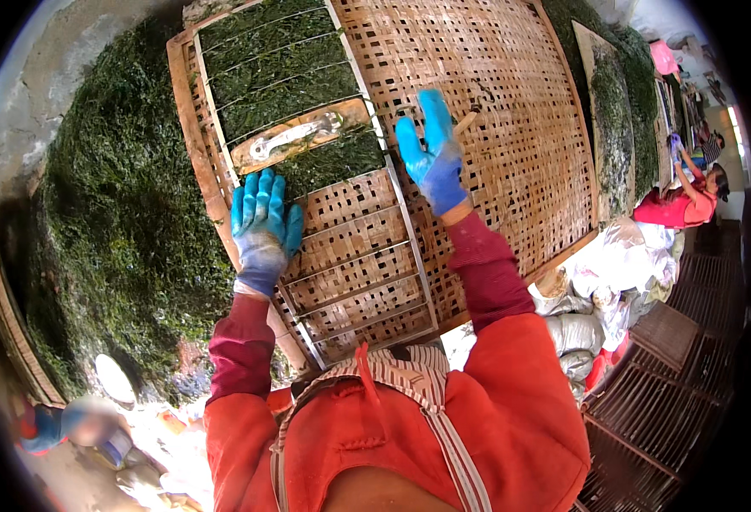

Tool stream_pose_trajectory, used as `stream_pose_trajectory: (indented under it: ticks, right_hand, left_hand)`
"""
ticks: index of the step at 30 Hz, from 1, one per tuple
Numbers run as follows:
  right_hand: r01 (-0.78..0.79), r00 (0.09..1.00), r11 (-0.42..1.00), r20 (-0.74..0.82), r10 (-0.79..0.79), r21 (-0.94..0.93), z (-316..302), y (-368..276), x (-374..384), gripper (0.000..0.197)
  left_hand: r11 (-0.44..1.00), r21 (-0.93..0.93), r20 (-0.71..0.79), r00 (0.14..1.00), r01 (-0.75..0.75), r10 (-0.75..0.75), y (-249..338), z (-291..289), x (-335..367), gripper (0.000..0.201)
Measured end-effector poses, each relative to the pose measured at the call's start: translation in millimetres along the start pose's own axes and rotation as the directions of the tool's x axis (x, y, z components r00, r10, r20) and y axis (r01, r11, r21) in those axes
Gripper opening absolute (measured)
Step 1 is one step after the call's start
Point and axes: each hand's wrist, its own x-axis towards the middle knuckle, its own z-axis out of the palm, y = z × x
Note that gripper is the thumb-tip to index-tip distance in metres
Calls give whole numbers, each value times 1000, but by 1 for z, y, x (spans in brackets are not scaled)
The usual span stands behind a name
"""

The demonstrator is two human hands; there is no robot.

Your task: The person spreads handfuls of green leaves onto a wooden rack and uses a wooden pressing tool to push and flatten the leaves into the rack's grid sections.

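My left hand [262, 224], in a blue-dipped glove, has its fingers stretched out at the lower edge of a layer of dark green, stringy leafy material [281, 72]. Just above its fingertips lies a wooden board with a pale metal handle [298, 136], resting across that layer. A metal frame with thin crossbars [416, 269] surrounds the layer; its lower section shows bare woven slats. My right hand [433, 158], gloved the same way, is held with fingers apart over the woven bamboo mat [512, 68], right of the frame. A short wooden stick [467, 119] shows beside its fingers; contact is unclear.
A large heap of the green material [136, 205] lies to the left. White sacks [619, 260] and dark slatted racks [674, 358] stand at the right. A person in red [687, 200] works at the far right beside another green-covered board [612, 119].
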Motion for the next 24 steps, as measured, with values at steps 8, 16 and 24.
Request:
stream_pose_trajectory:
  ticks: [8,16,24]
  right_hand:
    - [500,799,864,423,-428,-68,84,-61,-54,67]
    - [116,976,883,219,-15,-454,-8,-22,-19,31]
    - [637,729,764,407,-551,-106,10,-60,27,47]
  left_hand:
    - [999,9,38,998,-52,52,4,-8,3,56]
    - [997,-80,-6,1000,-19,18,4,-7,3,56]
    - [803,-592,-378,904,-71,-198,-10,-12,-10,38]
